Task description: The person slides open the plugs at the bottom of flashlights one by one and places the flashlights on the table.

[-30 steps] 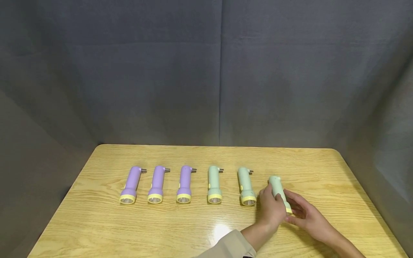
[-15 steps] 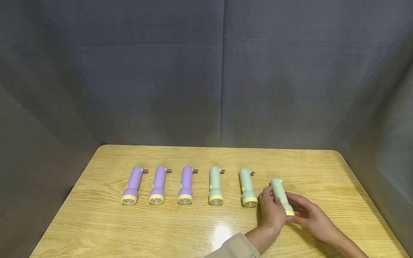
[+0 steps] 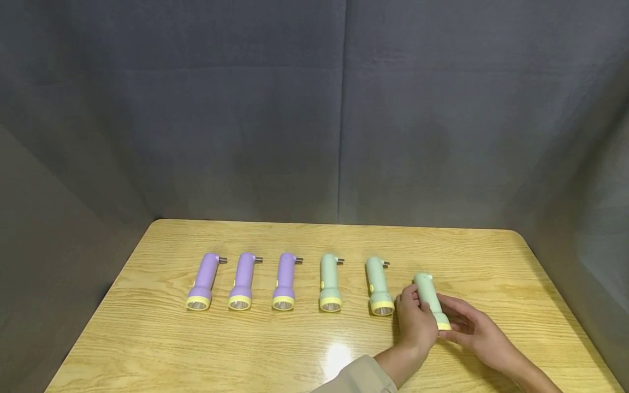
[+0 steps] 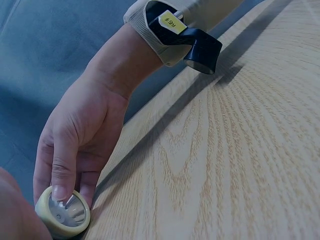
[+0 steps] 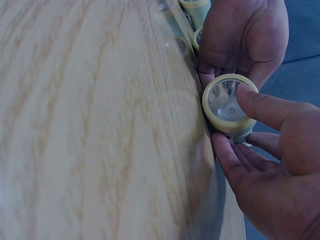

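Note:
At the right end of a row lies a pale green flashlight [image 3: 428, 295] with a yellow rim, tilted slightly, its lens end toward the person. My left hand [image 3: 415, 319] holds its left side, thumb on top. From the right, my right hand [image 3: 476, 332] grips the lens end. In the right wrist view, the right thumb [image 5: 267, 107] presses over the lens [image 5: 227, 102] while the fingers curl beneath the head. The left wrist view also shows the right thumb at the yellow rim [image 4: 47, 212]. The flashlight's plug prongs are not visible.
On the wooden table [image 3: 221, 349], two more green flashlights [image 3: 329, 281] [image 3: 378, 284] lie left of the hands. Further left are three purple flashlights [image 3: 203, 281] [image 3: 243, 279] [image 3: 285, 279], prongs pointing right. A grey curtain [image 3: 245, 136] encloses the back and sides.
The head view has shifted slightly. Both hands stay on the rightmost green flashlight, which shows at most a tiny shift toward the person.

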`<state>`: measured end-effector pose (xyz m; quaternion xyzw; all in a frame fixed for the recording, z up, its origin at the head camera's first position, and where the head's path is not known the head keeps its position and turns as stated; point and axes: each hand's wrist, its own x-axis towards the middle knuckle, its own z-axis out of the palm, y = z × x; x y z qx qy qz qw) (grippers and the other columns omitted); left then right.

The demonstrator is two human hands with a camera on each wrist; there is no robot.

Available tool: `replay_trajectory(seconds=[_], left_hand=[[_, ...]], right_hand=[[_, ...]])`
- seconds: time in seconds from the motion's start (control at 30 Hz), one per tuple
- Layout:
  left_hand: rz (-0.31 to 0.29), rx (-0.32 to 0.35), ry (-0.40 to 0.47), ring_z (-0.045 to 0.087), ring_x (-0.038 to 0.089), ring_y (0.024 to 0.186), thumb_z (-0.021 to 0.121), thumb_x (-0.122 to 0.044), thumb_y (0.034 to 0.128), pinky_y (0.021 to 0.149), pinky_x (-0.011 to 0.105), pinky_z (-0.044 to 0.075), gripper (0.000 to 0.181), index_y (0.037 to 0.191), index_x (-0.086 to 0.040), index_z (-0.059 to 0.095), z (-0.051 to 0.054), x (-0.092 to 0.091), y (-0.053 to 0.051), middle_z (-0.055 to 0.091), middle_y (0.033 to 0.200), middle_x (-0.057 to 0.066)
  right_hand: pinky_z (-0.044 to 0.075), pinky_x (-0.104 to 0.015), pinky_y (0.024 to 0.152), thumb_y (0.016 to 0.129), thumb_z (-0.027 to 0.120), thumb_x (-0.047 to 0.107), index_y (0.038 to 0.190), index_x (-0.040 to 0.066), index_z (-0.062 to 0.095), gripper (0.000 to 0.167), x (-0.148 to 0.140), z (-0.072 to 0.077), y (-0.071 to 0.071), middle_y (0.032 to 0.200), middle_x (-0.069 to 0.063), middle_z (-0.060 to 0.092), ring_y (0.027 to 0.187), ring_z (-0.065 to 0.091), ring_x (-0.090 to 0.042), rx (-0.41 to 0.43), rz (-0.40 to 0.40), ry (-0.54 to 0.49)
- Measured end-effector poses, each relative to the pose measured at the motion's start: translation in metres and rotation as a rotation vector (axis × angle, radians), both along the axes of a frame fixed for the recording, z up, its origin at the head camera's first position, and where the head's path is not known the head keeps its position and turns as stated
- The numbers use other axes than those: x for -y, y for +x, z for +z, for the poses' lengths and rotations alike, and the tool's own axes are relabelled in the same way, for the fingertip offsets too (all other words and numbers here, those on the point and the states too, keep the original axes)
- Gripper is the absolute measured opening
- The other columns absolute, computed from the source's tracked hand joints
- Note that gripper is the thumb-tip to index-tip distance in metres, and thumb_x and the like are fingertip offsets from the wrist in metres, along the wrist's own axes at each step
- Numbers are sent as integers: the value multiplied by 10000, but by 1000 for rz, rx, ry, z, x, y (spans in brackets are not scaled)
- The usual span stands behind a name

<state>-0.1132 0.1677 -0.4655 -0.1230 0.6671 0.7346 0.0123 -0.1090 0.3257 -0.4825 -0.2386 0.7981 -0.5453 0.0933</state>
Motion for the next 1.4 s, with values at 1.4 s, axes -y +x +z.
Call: replay_trajectory(seconds=[1.4], left_hand=[[-41,-51,19,521,135,973,621,104,927,889,261,506,341,1245,-20,613,13,7,-1,534,1076,-12]], right_hand=[[551,-197,881,870,732,-90,1460,-103,441,659,4,15,4,1422,183,510,1178,567,29,-72,-91,0]])
